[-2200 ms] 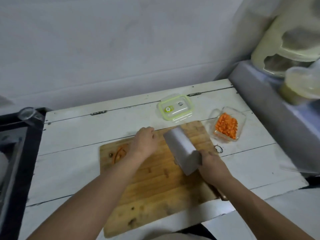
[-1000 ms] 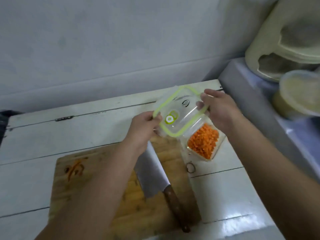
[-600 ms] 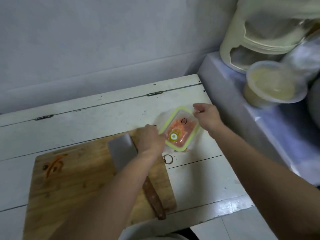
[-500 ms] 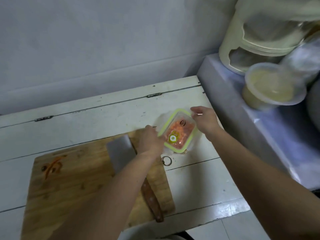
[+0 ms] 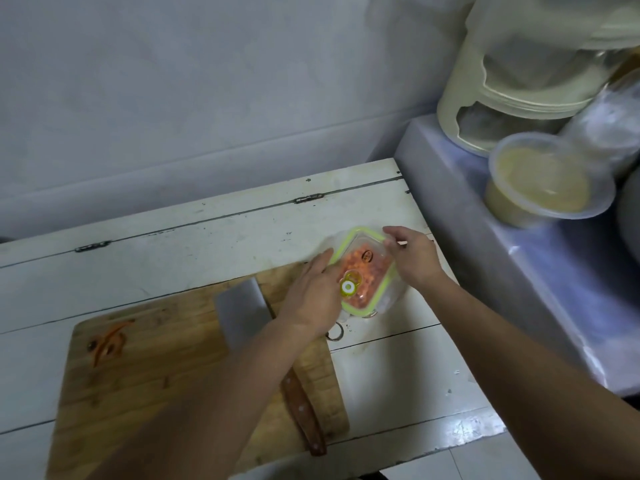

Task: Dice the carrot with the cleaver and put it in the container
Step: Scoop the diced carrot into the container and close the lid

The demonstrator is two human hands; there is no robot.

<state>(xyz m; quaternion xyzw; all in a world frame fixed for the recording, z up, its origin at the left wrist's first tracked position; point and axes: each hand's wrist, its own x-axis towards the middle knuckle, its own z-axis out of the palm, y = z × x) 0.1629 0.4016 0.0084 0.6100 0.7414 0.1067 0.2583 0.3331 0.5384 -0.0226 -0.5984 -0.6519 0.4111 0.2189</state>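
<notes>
- The left forearm covers the middle of the cleaver (image 5: 242, 311), so only its grey blade and the end of its brown handle show.
- The left hand (image 5: 313, 296) hides the left side of the container (image 5: 388, 299) and part of the lid (image 5: 362, 271).
- The picture is a bit blurry, so I cannot tell if the lid is snapped on tight.
- The small print on the lid is too small to read.
- The cream plastic thing (image 5: 519, 74) at the top right is cut off by the edge of the picture.
- The diced carrot (image 5: 374, 268) is in tiny orange bits inside the clear container. You see it through the clear lid, which has a bright green rim and a round yellow-green knob.
- The container sits near the right edge of the white table (image 5: 207, 244), just past the far right corner of the cutting board (image 5: 166, 375).
- The left hand lies flat on the left side of the lid, fingers straight, pressing down.
- The right hand (image 5: 414, 259) has its fingers bent over the far right edge of the lid, gripping it.
- The cleaver lies flat on the right side of the board, handle pointing to the near edge.
- A few orange carrot scraps (image 5: 109, 339) lie at the far left corner of the board.
- A round tub (image 5: 543, 181) with a clear lid stands on the grey ledge (image 5: 485, 258) to the right of the table.
</notes>
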